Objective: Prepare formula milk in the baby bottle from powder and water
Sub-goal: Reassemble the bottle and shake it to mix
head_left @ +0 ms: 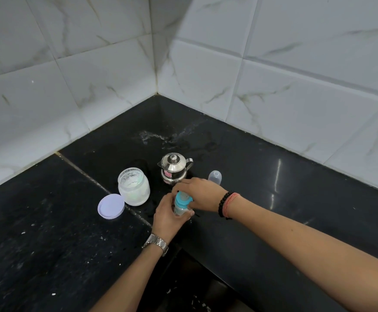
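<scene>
Hands meet over the baby bottle at the near edge of the black stone table, where you appear to be closing it up. Your left hand, a metal watch on its wrist, wraps its grip around the bottle's clear body and holds it upright. Your right hand, with dark beads and a red thread at the wrist, curls its grip over the blue collar from above; the teat is largely hidden under those fingers. What is inside the bottle cannot be read from here.

Just left of the bottle stands the open powder jar, white powder showing inside, with its lilac lid lying flat on the table, touching or nearly touching the jar's base. Behind the hands sits a small steel kettle, lid on, and to its right the bottle's clear cap.

Judged from this, filling looks done and the collar is being screwed home. Your next move calls for a firm, square twist while the left hand keeps the body from turning, then the cap and a shake. Farther back, a splash of water marks the table near the tiled corner.
</scene>
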